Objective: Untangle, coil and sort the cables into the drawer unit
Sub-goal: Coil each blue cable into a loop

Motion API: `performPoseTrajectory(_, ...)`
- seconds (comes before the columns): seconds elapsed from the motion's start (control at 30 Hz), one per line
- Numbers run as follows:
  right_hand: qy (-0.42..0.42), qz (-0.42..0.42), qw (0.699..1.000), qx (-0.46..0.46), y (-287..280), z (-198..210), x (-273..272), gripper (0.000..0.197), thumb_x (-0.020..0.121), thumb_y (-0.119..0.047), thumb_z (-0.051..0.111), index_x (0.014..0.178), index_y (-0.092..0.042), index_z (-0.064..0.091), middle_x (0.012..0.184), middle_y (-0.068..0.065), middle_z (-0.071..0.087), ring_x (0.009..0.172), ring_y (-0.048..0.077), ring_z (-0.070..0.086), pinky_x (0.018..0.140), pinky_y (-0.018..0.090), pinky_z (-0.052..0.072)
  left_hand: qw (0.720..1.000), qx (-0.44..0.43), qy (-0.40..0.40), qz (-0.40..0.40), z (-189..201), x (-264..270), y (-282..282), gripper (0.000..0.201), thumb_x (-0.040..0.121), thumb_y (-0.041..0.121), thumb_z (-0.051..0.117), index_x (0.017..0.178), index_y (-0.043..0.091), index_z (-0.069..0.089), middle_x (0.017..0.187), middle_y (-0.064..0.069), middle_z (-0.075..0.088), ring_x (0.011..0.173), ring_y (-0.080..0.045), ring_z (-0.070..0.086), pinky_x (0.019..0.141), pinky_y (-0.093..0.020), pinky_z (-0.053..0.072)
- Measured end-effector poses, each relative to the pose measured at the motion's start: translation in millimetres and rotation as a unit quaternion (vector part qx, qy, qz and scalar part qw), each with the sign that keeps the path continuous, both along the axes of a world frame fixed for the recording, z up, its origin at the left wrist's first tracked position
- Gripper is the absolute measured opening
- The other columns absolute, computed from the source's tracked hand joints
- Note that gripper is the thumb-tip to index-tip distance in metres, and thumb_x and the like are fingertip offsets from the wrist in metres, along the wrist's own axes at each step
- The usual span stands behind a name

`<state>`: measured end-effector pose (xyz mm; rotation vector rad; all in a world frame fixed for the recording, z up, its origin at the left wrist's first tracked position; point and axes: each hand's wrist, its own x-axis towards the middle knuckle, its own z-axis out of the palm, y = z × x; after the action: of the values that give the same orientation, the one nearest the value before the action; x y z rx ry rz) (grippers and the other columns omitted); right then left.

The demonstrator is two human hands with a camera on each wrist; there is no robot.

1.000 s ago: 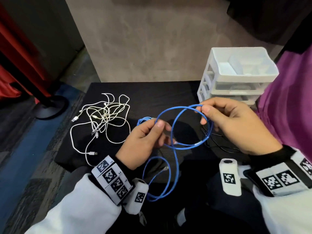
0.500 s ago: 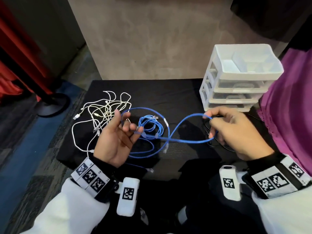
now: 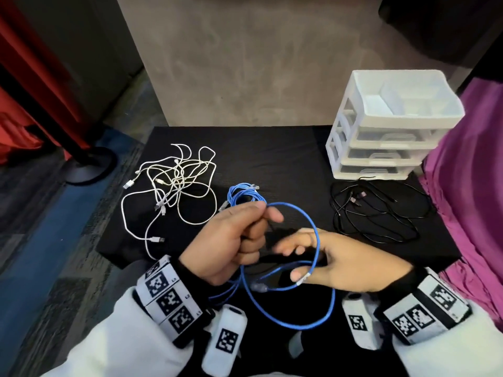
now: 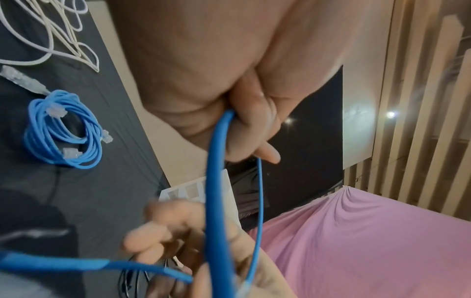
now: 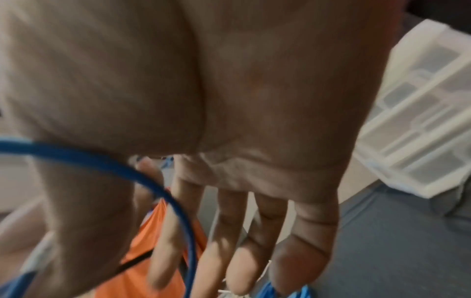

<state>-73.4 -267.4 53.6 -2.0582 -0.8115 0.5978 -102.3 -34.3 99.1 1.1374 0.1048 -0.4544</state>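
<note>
**Another loop of blue cable gathered in**

Half a second ago the left hand lay open, palm up, out beside the white tangle, and the blue cable ran stretched between the two hands. Now the left hand (image 3: 231,240) has come back to the middle and closed into a fist on the blue cable (image 3: 317,235), thumb and curled fingers clamping it where the loop starts. The left wrist view confirms it: the cable comes straight out of the curled fingers (image 4: 252,129).

The right hand (image 3: 343,262) has dropped from up by the drawer unit (image 3: 386,123) to just in front of the left. Its fingers are spread and nearly straight, reaching through the loop; the cable lies across them with the thumb near a pale connector, but I cannot tell that it is pinching anything. The hand is blurred, so it looks to be mid-move.

So the stretched run has become a round loop hanging between the hands, with slack trailing toward the person's lap. To my eye this is coiling in progress, with more turns to come before it can go in a drawer.

On the black mat (image 3: 272,148), a finished blue coil (image 3: 242,194) sits just beyond the left hand. The white cables (image 3: 177,186) and black cables (image 3: 375,213) are uncoiled, and all the drawers look shut.
</note>
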Motion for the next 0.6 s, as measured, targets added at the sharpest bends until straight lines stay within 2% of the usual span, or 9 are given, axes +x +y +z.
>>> performPoseTrajectory(0.07,0.012,0.031,0.999,0.034,3,9,-2,0.031,0.094,-0.010,0.072,0.122,-0.022,0.074,0.119,-0.011,0.070,0.120,0.016,0.064,0.106,0.026,0.045,0.999,-0.001,0.010,0.053,-2,4,4,0.029,0.106,0.027,0.041,0.096,0.011,0.063,0.058,0.008,0.020,0.042,-0.002,0.014,0.035,-0.012,0.014)
performPoseTrajectory(0.1,0.022,0.041,0.998,0.051,2,12,-2,0.029,0.094,-0.006,0.067,0.119,-0.018,0.074,0.120,-0.007,0.071,0.121,0.019,0.064,0.107,0.032,0.045,0.997,0.002,0.012,0.075,-3,6,7,0.029,0.107,0.027,0.040,0.097,0.011,0.062,0.058,0.009,0.021,0.042,-0.002,0.014,0.034,-0.013,0.013)
performPoseTrajectory(0.17,0.063,0.028,0.992,0.101,0,13,-3,0.021,0.098,-0.006,0.060,0.112,-0.011,0.076,0.115,0.004,0.073,0.114,0.025,0.067,0.105,0.043,0.048,0.994,0.015,0.013,0.107,-6,9,13,0.029,0.108,0.028,0.037,0.099,0.012,0.060,0.058,0.009,0.022,0.042,-0.002,0.013,0.034,-0.014,0.013)
performPoseTrajectory(0.27,0.116,-0.067,0.969,0.209,-1,13,-6,0.019,0.101,-0.016,0.058,0.100,-0.008,0.075,0.101,0.013,0.076,0.099,0.026,0.069,0.096,0.038,0.049,0.991,0.047,0.019,0.126,-12,9,23,0.029,0.109,0.030,0.037,0.101,0.012,0.059,0.058,0.008,0.023,0.043,-0.002,0.013,0.035,-0.014,0.012)
performPoseTrajectory(0.33,0.139,-0.131,0.941,0.280,0,12,-6,0.022,0.100,-0.021,0.058,0.093,-0.006,0.072,0.095,0.018,0.073,0.093,0.028,0.064,0.092,0.044,0.044,0.989,0.060,0.023,0.132,-16,8,27,0.029,0.109,0.030,0.038,0.102,0.012,0.060,0.060,0.007,0.024,0.043,-0.002,0.014,0.036,-0.014,0.012)
performPoseTrajectory(0.4,0.167,-0.193,0.915,0.312,0,11,-4,0.022,0.103,-0.018,0.055,0.092,-0.003,0.067,0.090,0.018,0.069,0.085,0.024,0.062,0.085,0.047,0.041,0.988,0.061,0.025,0.136,-20,7,29,0.027,0.109,0.029,0.039,0.102,0.013,0.061,0.061,0.006,0.026,0.043,-0.002,0.015,0.035,-0.013,0.014)
performPoseTrajectory(0.47,0.159,-0.243,0.913,0.288,1,8,-1,0.021,0.106,-0.009,0.051,0.094,-0.001,0.066,0.090,0.011,0.070,0.080,0.015,0.061,0.081,0.042,0.043,0.988,0.058,0.024,0.138,-23,7,28,0.025,0.108,0.025,0.040,0.101,0.013,0.061,0.063,0.004,0.028,0.044,-0.003,0.017,0.036,-0.015,0.017)
performPoseTrajectory(0.53,0.119,-0.266,0.924,0.245,2,5,0,0.017,0.106,-0.006,0.054,0.102,-0.006,0.070,0.092,0.002,0.073,0.081,0.010,0.060,0.075,0.030,0.047,0.989,0.057,0.017,0.138,-23,7,23,0.024,0.107,0.023,0.042,0.099,0.014,0.062,0.065,0.003,0.035,0.048,-0.006,0.025,0.043,-0.018,0.030)
performPoseTrajectory(0.6,0.126,-0.278,0.916,0.259,6,7,0,0.017,0.103,-0.004,0.057,0.114,-0.009,0.070,0.089,0.007,0.071,0.079,0.014,0.059,0.064,0.024,0.048,0.988,0.066,0.005,0.138,-24,7,17,0.025,0.107,0.022,0.045,0.097,0.015,0.067,0.070,0.002,0.047,0.059,-0.010,0.044,0.063,-0.030,0.051)
